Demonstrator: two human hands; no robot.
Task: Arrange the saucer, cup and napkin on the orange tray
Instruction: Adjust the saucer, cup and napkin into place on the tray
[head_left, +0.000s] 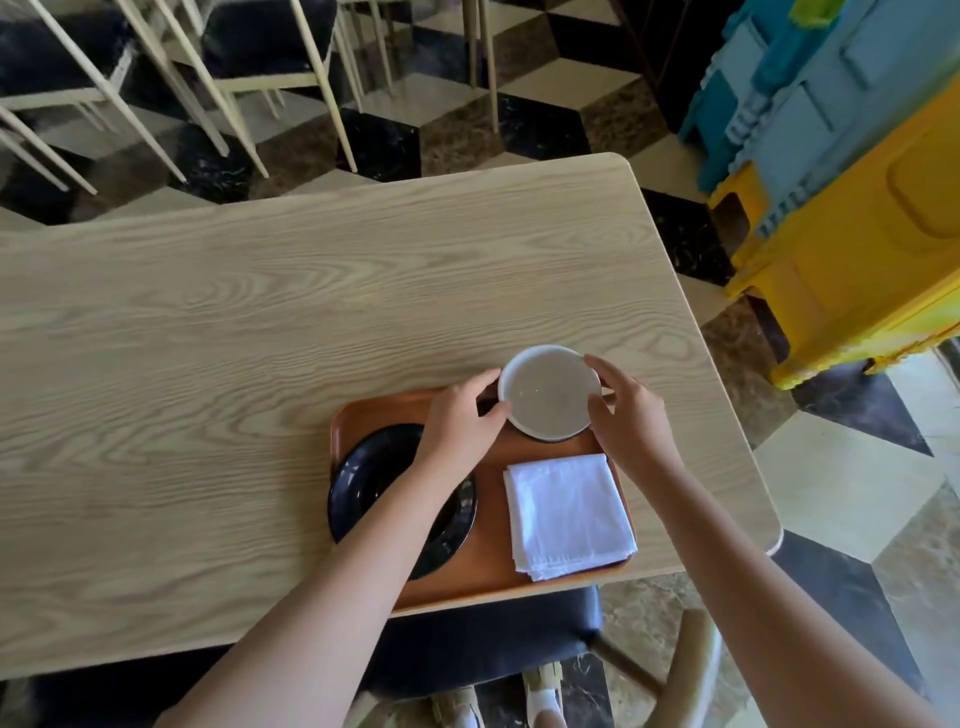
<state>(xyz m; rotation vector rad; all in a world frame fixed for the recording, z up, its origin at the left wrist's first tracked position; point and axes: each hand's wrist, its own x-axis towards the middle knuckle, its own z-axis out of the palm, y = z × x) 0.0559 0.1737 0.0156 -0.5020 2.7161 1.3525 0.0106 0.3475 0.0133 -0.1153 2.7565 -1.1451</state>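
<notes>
An orange tray (488, 566) lies at the near edge of the wooden table. On its left half sits a black saucer (363, 473), partly hidden by my left forearm. A folded white napkin (566, 512) lies on the tray's right half. A white cup (548, 392), seen from above with a dark underside, is at the tray's far right corner. My left hand (462, 421) grips the cup's left rim and my right hand (626, 410) grips its right rim. Whether the cup rests on the tray or is held just above it, I cannot tell.
The light wooden table (234, 364) stretches left and far from the tray. A dark chair seat (488, 639) is below the near edge. Stacked chairs (182, 67) stand beyond the table, and blue and yellow plastic crates (857, 208) at the right.
</notes>
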